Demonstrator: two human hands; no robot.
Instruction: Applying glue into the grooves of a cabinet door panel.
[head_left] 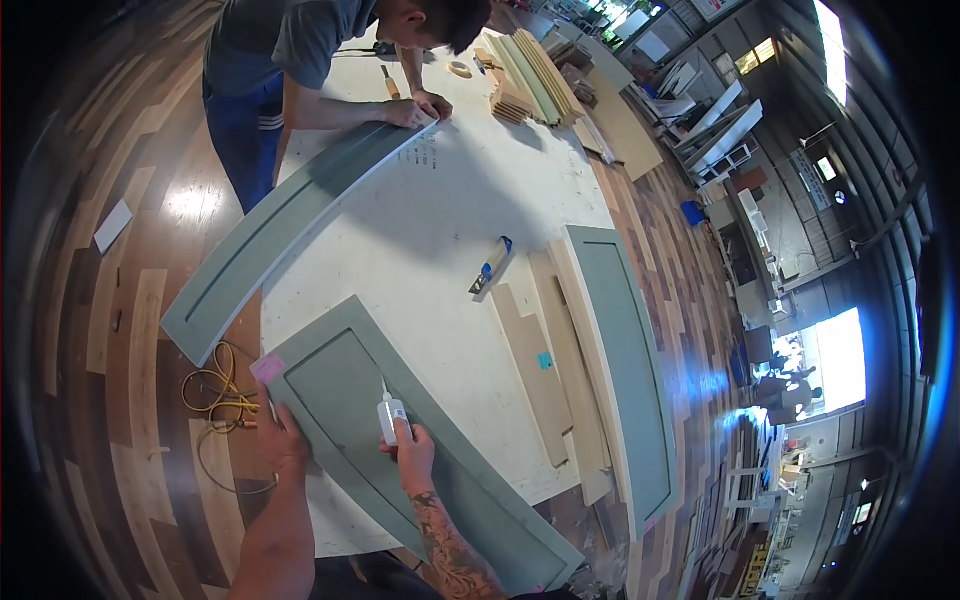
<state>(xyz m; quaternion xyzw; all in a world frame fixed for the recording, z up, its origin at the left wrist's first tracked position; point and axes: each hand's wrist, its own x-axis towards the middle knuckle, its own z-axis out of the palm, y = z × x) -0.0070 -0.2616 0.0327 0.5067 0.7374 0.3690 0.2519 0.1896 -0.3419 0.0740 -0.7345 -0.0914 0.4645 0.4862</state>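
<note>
Grey-green is the colour of the day on my feed lol. The panel [345,415] with the routed border lies face up on the near end of the white counter [470,215], set at a slant, corners poking past the counter's edges. My guess is that angle puts the long groove within easy reach.

My right hand [413,458] is closed around a white squeeze bottle [389,423], nozzle [384,387] pointing away over the panel face. Holding it low on the body probably keeps the tip in plain sight. From up here I honestly can't tell if the tip is touching.

Left hand [284,440] is at the panel's left edge, just below a pink tag [267,367] on the corner, fingers spread a bit. Looks like it's there to steady the thing, but I can't tell whether any fingers hook underneath.

Across the way a co-worker [320,60] leans over a second green panel [275,230], both hands at its far end. A third panel [630,375] lies along the right side beside some brown boards [532,375], presumably parked there to leave the middle for working. Blue-handled hand tool [491,267] sits between, within reach of both sides I'd say.
</note>
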